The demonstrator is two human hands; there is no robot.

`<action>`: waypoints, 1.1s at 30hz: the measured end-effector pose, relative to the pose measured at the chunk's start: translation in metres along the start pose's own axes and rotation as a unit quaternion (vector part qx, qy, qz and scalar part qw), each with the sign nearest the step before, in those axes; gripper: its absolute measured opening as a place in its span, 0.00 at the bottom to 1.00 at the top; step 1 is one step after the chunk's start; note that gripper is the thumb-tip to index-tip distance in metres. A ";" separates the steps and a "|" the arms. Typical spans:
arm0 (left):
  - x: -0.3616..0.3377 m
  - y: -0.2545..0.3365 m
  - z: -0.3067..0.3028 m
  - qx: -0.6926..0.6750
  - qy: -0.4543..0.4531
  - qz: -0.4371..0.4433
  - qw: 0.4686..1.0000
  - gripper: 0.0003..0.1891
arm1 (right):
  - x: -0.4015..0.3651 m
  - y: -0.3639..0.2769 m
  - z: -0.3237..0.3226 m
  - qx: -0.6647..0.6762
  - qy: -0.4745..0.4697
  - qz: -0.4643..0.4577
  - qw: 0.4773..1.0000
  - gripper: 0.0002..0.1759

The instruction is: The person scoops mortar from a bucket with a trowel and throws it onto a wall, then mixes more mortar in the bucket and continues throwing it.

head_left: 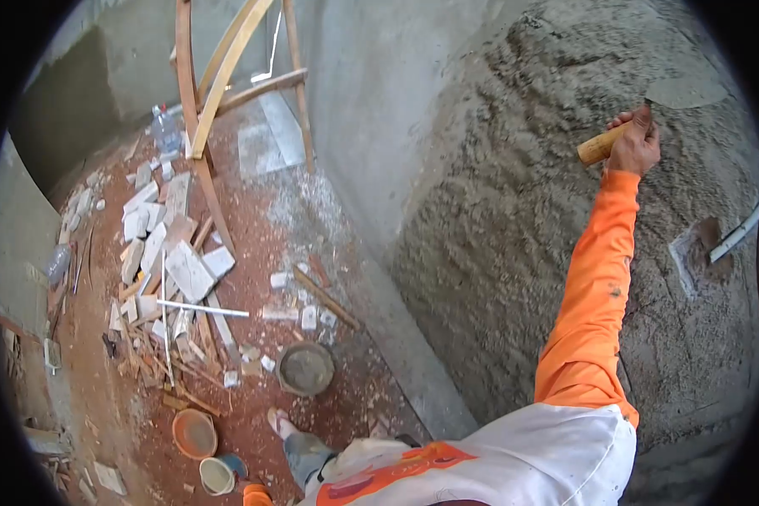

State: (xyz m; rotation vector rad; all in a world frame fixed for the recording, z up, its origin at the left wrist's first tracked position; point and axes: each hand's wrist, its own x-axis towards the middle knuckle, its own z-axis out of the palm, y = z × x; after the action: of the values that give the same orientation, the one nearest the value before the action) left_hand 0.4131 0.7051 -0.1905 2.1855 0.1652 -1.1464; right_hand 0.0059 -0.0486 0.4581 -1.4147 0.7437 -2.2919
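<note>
My right hand (637, 145), in an orange sleeve, is closed around the wooden handle of a trowel (688, 93). The handle's butt points left, and the grey blade lies against the rough, wet-looking mortar on the wall (514, 194) at the upper right. Below the hand, a squarish recess (707, 253) with a pale strip in it breaks the mortar surface. Of my left arm only a bit of orange sleeve (257, 495) shows at the bottom edge; the left hand is out of the picture.
On the reddish floor stand a round mortar tub (305, 368), an orange bucket (195, 433) and a whitish bucket (218, 476). A rubble heap (190, 271) of broken blocks and wood lies left. Behind it a wooden frame (228, 72) leans near a plastic bottle (165, 128).
</note>
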 end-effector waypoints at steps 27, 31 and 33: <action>0.075 0.265 0.132 0.109 -0.149 0.069 0.980 0.21 | 0.148 0.027 0.147 -0.727 -0.419 0.023 0.543 0.22; 0.080 0.276 0.130 0.123 -0.179 0.093 0.972 0.21 | 0.139 -0.029 0.182 -0.808 -0.380 -0.040 0.448 0.21; 0.091 0.281 0.113 0.126 -0.164 0.099 0.973 0.20 | 0.147 -0.027 0.185 -0.835 -0.257 -0.223 0.432 0.22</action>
State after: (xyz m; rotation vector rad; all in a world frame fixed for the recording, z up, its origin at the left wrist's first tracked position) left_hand 0.5008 0.4019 -0.1685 2.1263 -0.3521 -1.4541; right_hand 0.1062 -0.1533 0.6467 -2.8703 2.8997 -0.1862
